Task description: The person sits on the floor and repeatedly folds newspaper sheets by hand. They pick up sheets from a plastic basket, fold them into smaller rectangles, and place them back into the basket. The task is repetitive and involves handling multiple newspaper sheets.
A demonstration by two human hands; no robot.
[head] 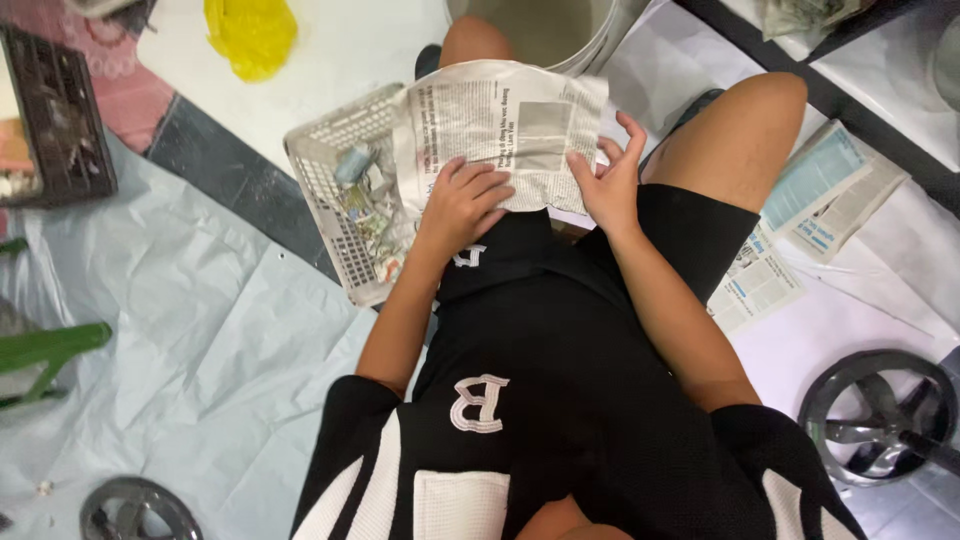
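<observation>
A sheet of newspaper (500,125) lies across my lap, over my left thigh and partly over a white plastic basket (325,150). My left hand (462,200) rests flat on the sheet's near left part, fingers spread slightly. My right hand (608,180) presses on the sheet's right edge with fingers apart. Neither hand grips anything. I sit in black shorts and a black and white shirt, with knees bent outward.
The basket holds paper scraps (365,195). More newspapers (820,200) lie on the floor at right. A metal bucket (545,30) stands ahead. A yellow bag (250,35), a dark crate (55,110), a green object (45,350) and two metal wheels (875,415) surround me.
</observation>
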